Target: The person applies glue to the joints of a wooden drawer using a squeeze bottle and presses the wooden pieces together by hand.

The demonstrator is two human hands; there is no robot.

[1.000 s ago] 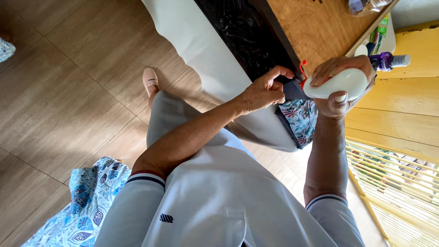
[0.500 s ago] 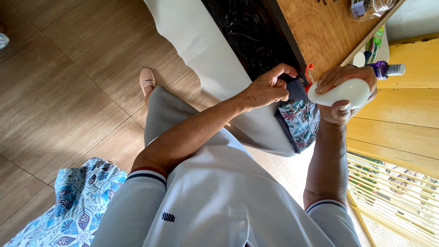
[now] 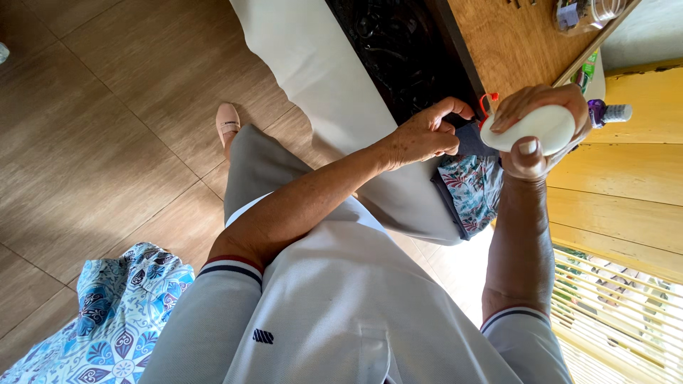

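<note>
The right hand [image 3: 541, 131] is wrapped around a white bottle [image 3: 530, 128], thumb pressed across its near side and fingers curled over the far side, holding it in the air just off the edge of the wooden table [image 3: 512, 43]. The left hand [image 3: 427, 135] is pinched shut on a dark cloth [image 3: 469, 142], fingertips gathered at its edge right beside the bottle's end; a small red tab [image 3: 487, 99] shows between the two hands. Below the dark cloth hangs a floral-print piece of fabric [image 3: 473, 192], touching it and draped against the person's grey trouser leg [image 3: 299, 178].

Both forearms reach out from a pale short-sleeved shirt [image 3: 341, 306] with striped cuffs. One foot in a pink shoe [image 3: 228, 121] stands on the floor.

The table top is warm brown wood with a dark carved front panel [image 3: 398, 50] under it, and a white cloth [image 3: 306, 64] runs down beside that panel. On the table's far part stands a clear jar [image 3: 590, 11], and past its edge a purple-capped bottle [image 3: 608, 112] lies against yellow wooden boards [image 3: 619, 199]. A slatted screen [image 3: 619, 313] in bright sun lies further along that wall. The floor [image 3: 107, 128] is wood-look tile in large brown planks, and a blue patterned cloth [image 3: 107, 313] lies on it near the person's left side.
</note>
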